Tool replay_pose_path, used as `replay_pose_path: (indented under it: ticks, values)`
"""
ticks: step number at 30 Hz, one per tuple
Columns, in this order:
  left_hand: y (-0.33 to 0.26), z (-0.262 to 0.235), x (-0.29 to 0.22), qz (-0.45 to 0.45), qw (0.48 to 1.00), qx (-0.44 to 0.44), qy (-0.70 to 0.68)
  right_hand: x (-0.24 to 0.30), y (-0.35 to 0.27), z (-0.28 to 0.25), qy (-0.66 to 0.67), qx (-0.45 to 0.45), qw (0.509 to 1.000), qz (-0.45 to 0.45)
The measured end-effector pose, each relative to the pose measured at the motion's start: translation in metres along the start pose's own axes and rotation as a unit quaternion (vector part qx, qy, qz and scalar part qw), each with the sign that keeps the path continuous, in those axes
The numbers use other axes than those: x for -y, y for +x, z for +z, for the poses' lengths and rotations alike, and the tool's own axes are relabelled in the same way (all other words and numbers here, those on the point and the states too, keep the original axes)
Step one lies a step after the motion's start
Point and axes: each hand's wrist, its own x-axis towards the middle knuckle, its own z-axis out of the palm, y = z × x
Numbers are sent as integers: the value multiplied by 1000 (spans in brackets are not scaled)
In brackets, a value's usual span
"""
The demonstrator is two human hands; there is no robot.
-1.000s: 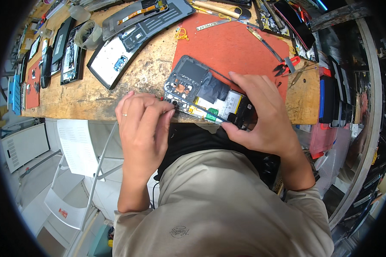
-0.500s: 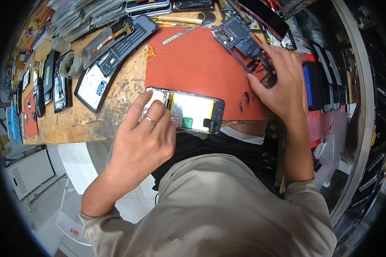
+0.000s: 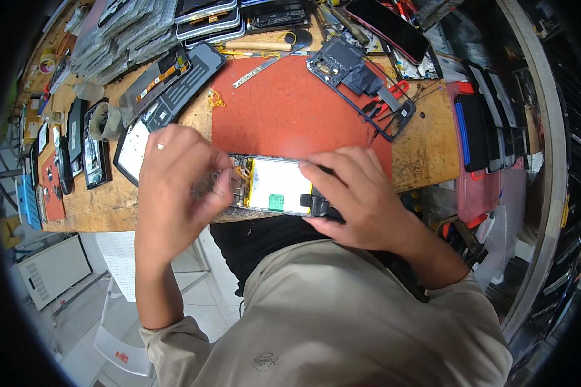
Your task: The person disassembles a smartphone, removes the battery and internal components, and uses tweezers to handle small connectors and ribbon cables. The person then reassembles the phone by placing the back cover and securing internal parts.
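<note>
An opened phone (image 3: 281,184) lies along the near edge of the red mat (image 3: 271,109), its inside facing up. It shows a white battery with yellow edges and a green patch. My right hand (image 3: 365,200) grips the phone's right end, thumb on the near side and fingers on the far side. My left hand (image 3: 181,187) is closed at the phone's left end, thumb and fingertips together beside the exposed board and a small flex cable; what they pinch is hidden. A dark phone frame part (image 3: 345,68) rests at the mat's far right, beside red-handled pliers (image 3: 387,100).
Left of the mat lie a grey phone panel (image 3: 187,84) and a tape roll (image 3: 106,121). Farther back are bubble-wrapped packs (image 3: 119,51) and a wooden-handled tool (image 3: 258,46). A dark phone (image 3: 390,32) sits at far right; phone cases (image 3: 474,132) stand at the right edge.
My right hand has left the dark frame part and come down to grip the phone's right end. My left hand has risen slightly and curled into a pinch at the phone's left end.
</note>
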Motion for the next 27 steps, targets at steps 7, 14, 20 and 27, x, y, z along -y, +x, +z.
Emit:
replay_pose_path:
  ticks: [7, 14, 20, 27]
  values:
    - [21, 4, 15, -164, 940, 89, -285, -32, 12, -33, -11, -2, 999, 42]
    - [16, 1, 9, -227, 862, 187, -413, -6, 34, -12, 234, -60, 967, 79]
    - [3, -3, -1, -218, 856, 192, -427, 24, 51, 17, 423, -81, 889, 155]
    - [-15, 0, -1, -219, 837, 176, -470, 30, 48, 21, 531, -54, 823, 196]
